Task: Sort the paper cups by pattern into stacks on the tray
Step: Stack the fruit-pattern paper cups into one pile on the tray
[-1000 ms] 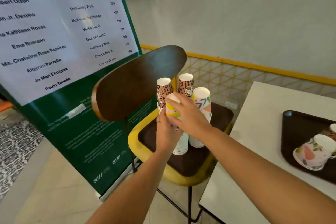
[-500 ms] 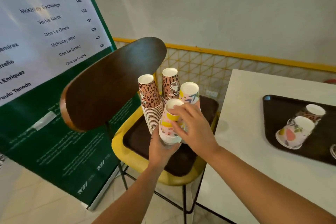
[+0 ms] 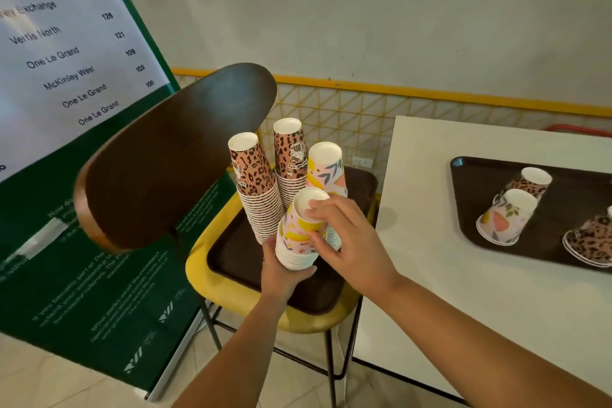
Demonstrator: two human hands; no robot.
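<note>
Since a second back, the pastel stack (image 3: pixel 299 235) had come up off the brown tray on the chair (image 3: pixel 238 258) into the hands, and the view had swung right so more of the table tray (image 3: pixel 470 172) showed.

Progress-wise, I'd say it was barely started. Biggest pile of leftovers sat on the chair tray: two tall leopard stacks (image 3: pixel 261 199) at its back, another pastel stack (image 3: pixel 326 166) right of them. Over on the table tray, well right of the chair, only a few cups lay: one pastel cup (image 3: pixel 505 219) in front of a leopard one (image 3: pixel 530 180), plus a short leopard stack (image 3: pixel 589 242) at the tray's right edge. So most cups were still unsorted, I reckon.

Left hand (image 3: pixel 281 272) was wrapped round the lifted stack's bottom, holding it tilted. Right hand (image 3: pixel 347 242) pinched the top cup, fingertips (image 3: pixel 314 209) over its base.

Readable stuff: the green banner (image 3: pixel 82 53) left of the chair read "Vertis North 121", "One Le Grand 109", "McKinley West 103". The leopard cups' label was too small to read.
</note>
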